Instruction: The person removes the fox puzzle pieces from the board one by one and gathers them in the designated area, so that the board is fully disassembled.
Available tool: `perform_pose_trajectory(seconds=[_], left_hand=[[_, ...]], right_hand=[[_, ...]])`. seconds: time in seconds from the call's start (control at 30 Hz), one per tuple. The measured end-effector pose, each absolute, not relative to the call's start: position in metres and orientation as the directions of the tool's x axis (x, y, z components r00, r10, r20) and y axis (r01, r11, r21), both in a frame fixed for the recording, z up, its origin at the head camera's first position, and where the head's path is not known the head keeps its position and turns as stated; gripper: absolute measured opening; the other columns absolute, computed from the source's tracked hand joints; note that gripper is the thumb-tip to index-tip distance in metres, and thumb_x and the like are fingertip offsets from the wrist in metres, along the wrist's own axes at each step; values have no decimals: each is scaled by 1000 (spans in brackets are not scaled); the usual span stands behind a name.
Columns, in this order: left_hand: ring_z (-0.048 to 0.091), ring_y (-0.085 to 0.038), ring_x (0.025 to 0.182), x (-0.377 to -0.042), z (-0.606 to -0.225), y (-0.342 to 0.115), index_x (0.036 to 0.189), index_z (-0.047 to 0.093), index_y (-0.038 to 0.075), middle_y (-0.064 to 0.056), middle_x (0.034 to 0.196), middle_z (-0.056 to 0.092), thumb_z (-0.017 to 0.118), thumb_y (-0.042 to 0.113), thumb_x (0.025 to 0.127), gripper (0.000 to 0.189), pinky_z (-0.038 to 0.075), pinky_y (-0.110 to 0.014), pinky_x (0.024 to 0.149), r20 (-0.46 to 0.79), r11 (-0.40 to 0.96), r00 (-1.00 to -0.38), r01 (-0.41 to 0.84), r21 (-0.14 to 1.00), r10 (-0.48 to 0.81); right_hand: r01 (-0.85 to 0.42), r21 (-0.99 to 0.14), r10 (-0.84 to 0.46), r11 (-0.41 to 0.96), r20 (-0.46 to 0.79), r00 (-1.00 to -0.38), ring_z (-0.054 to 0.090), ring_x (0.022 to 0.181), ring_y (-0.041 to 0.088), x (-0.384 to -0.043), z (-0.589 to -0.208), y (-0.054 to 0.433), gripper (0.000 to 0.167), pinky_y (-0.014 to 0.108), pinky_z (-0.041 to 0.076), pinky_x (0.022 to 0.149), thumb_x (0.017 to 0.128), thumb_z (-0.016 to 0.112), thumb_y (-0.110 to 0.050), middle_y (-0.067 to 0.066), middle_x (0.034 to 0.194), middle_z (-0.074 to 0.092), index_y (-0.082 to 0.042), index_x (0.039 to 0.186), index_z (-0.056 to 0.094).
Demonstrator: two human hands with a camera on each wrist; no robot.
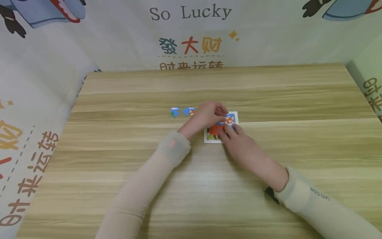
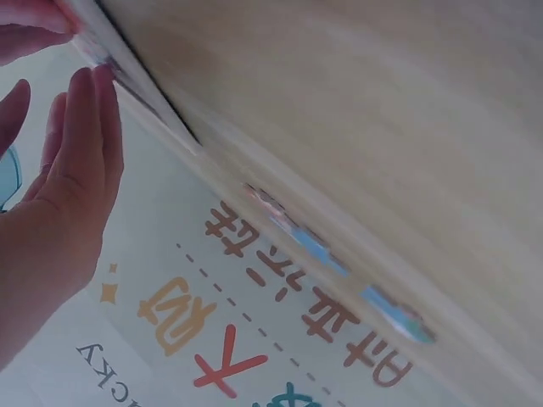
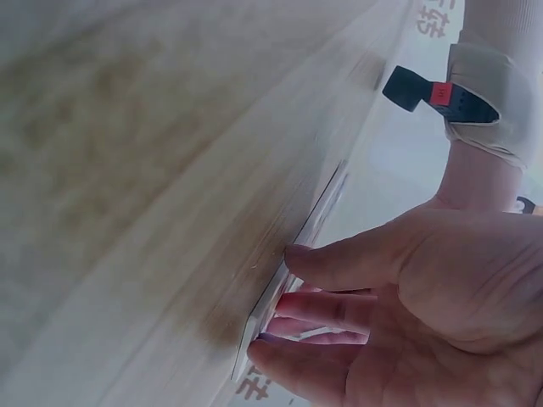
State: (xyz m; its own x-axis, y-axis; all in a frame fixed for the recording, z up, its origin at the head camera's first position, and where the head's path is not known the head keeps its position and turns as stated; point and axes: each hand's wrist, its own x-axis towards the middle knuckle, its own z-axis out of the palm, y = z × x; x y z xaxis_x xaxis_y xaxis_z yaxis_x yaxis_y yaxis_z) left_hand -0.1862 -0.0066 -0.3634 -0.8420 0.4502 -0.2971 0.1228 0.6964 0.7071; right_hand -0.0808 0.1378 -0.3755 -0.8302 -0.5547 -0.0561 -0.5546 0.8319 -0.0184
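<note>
A small jigsaw puzzle with a white frame lies on the table, its picture showing an orange fox on blue. My left hand reaches over its upper left part, fingertips at the surface and covering some of the picture. In the left wrist view, the left fingers look straight against the board. From the lower right, my right hand touches the puzzle with its fingertips. The right thumb rests at the board's edge in the right wrist view. Both hands partly hide the picture.
Loose blue puzzle pieces, one with green and another beside it, lie left of the board near my left wrist. The wooden table meets a printed cloth backdrop along its far edge.
</note>
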Motion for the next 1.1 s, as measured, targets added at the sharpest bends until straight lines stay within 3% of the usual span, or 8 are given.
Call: perform_pose_trajectory(seconds=[0.2, 0.53, 0.77, 1.1], left_hand=[[61, -22, 125, -186, -362, -8, 125, 63, 7, -10, 129, 67, 62, 14, 99, 27, 47, -36, 108, -315, 630, -819, 71, 774, 479], [62, -21, 122, -192, -363, -8, 132, 58, 8, -8, 131, 66, 62, 16, 99, 35, 52, -31, 100, -380, 619, -810, -26, 785, 447], [62, -21, 119, -196, -366, 1, 130, 59, 6, -9, 128, 66, 64, 15, 97, 35, 51, -29, 101, -363, 643, -819, 9, 766, 444], [58, -23, 125, -195, -365, 4, 132, 58, 7, -10, 138, 61, 64, 16, 97, 36, 50, -33, 102, -370, 612, -814, -22, 791, 449]], right_hand=[[-551, 2, -550, 834, -48, -834, 53, 124, 45, -80, -374, 138, 47, 44, 62, 73, 95, 57, 6, 22, 144, 46, 3, 141, 50], [-535, -7, -534, 845, -92, -841, 51, 129, 47, -80, -374, 135, 48, 47, 61, 81, 96, 56, 4, 23, 149, 44, 2, 144, 48], [-551, 36, -549, 833, -59, -834, 54, 126, 47, -78, -372, 134, 47, 45, 60, 83, 95, 57, 6, 25, 146, 45, 4, 141, 49], [-557, 61, -556, 828, -43, -830, 56, 123, 47, -77, -373, 133, 47, 46, 59, 89, 94, 59, 6, 26, 142, 48, 6, 140, 50]])
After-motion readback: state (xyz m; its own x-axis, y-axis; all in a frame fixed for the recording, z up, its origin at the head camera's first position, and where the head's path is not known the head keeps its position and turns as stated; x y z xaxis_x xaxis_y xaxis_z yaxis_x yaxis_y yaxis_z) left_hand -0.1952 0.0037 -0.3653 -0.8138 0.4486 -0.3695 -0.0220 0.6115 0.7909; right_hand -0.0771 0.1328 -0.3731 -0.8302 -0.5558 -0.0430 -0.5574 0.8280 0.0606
